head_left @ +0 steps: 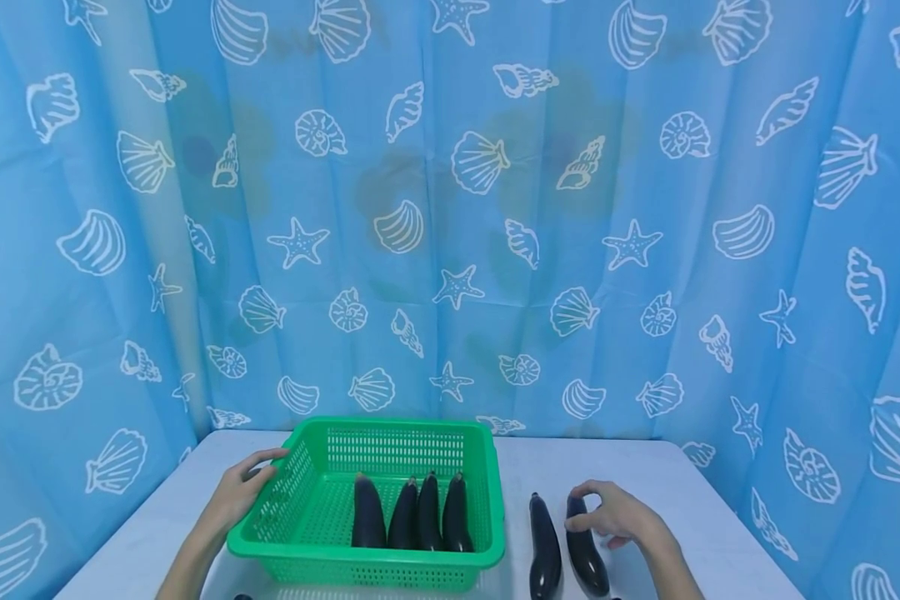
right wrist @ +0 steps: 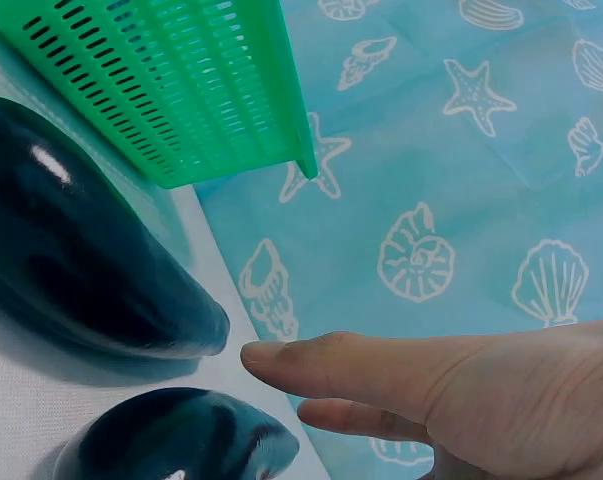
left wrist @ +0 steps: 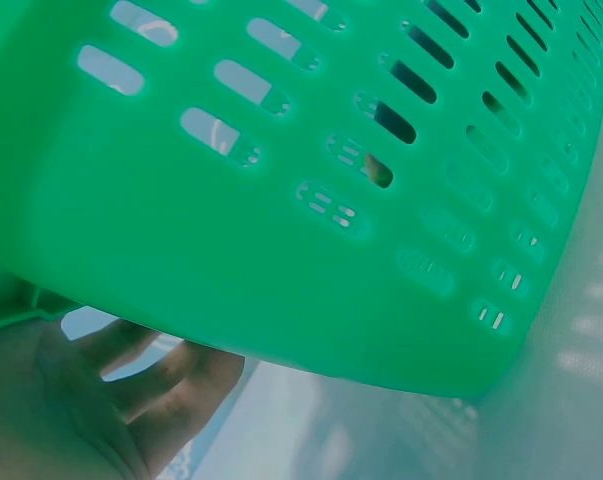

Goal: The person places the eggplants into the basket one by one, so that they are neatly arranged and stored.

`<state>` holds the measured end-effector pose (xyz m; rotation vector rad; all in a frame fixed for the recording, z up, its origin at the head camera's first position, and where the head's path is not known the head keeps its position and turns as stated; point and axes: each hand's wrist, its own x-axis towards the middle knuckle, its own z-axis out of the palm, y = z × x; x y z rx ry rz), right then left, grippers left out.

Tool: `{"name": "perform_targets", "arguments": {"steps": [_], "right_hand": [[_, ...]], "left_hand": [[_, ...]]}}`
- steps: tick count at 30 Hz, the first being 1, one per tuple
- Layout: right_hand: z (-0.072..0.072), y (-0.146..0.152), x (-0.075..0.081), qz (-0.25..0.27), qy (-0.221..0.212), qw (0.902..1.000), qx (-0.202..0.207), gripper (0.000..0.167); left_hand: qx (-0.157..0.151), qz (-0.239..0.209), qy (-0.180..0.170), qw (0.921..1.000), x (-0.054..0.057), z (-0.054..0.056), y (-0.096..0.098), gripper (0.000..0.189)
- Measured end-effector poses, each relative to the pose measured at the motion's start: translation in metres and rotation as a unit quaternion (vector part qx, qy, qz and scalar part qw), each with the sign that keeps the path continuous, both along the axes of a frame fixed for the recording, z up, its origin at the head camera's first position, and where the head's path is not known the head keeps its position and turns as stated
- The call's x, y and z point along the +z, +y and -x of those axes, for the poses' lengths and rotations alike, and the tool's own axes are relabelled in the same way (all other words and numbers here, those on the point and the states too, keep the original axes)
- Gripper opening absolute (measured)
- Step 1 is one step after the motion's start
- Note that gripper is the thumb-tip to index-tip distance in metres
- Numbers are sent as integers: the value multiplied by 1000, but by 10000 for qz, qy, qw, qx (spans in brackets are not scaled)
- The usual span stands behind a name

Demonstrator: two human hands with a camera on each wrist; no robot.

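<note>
A green plastic basket (head_left: 367, 560) stands on the table with several dark eggplants (head_left: 403, 517) along its right half. At its left rim my left hand (head_left: 242, 493) holds the edge; in the left wrist view, fingers (left wrist: 186, 395) show below the lip and the thumb is hidden. Two more eggplants lie to the right of the basket, a left one (head_left: 544, 546) and a right one (head_left: 587, 552). Over the upper end of the right one is my right hand (head_left: 613, 515), thumb and forefinger spread apart. In the right wrist view, its thumb (right wrist: 321, 362) looks straight beside the eggplant ends.
A white table (head_left: 667, 467) carries everything. Behind and at both sides hangs a blue curtain (head_left: 450, 250) with white shell and starfish prints. Small dark tips, including one at the lower left (head_left: 243, 597), peek in at the bottom edge of the head view.
</note>
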<state>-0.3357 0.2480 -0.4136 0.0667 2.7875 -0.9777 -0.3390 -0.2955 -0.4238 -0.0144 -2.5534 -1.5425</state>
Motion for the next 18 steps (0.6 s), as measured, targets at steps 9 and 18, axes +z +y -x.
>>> {"name": "perform_targets", "arguments": {"steps": [9,18], "right_hand": [[3,1,-6,-21,-289,9995,-80,60],[4,2,-10,76,-445,9990,-68,61]], "left_hand": [[62,79,-39,9999,0,0,0,47],[-42,-5,-2,10000,1,-1,1,47]]}}
